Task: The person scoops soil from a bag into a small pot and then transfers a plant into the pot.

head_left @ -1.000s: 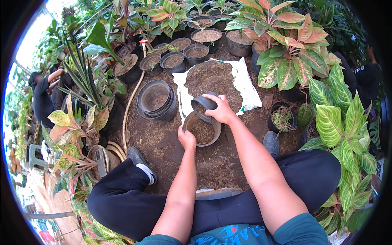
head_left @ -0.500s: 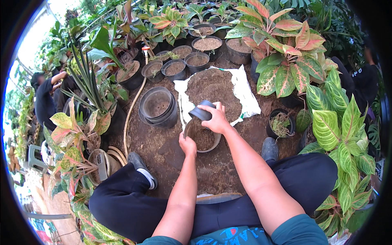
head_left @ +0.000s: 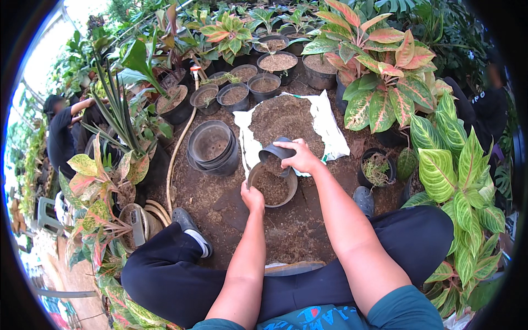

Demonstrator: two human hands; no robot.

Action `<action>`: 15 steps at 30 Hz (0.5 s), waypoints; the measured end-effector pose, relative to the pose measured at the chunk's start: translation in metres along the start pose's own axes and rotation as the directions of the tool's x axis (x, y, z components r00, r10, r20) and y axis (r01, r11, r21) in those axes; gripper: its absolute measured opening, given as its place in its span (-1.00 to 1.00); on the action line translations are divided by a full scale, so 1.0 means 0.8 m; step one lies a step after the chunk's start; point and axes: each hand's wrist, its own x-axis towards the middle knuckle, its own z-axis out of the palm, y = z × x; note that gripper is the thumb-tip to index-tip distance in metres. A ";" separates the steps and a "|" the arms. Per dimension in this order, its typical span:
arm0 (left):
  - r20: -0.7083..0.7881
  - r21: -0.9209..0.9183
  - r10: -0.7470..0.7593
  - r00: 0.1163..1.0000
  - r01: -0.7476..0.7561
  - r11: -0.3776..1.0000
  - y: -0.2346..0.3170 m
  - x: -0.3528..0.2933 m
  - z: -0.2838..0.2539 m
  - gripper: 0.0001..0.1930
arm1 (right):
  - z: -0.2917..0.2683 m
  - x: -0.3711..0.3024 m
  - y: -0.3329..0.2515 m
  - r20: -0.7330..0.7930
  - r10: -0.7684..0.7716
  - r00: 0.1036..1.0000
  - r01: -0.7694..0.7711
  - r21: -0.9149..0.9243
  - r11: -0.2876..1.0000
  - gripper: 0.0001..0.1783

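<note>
Tipping differently from half a second ago, the small pot (head_left: pixel 268 152) is now showing soil (head_left: pixel 272 163) at its mouth. I'm gripping it with the right hand (head_left: pixel 300 156) over the bigger pot (head_left: pixel 292 190), whose left side I'm holding with the left hand (head_left: pixel 253 198). More soil is lying inside, and the white sack (head_left: pixel 332 132) is spreading just beyond.

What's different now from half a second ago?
The small black plastic pot has shifted slightly right with the right hand, its tilt changed. Nothing was grabbed or released: the left hand still holds the wide round dark plastic pot. The stacked black plastic pots stayed.
</note>
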 end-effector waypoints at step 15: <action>-0.002 0.017 -0.038 0.999 0.038 0.999 -0.002 0.000 -0.002 -0.70 | -0.015 0.005 -0.031 0.074 0.115 0.991 -0.099 -0.183 0.978 -0.09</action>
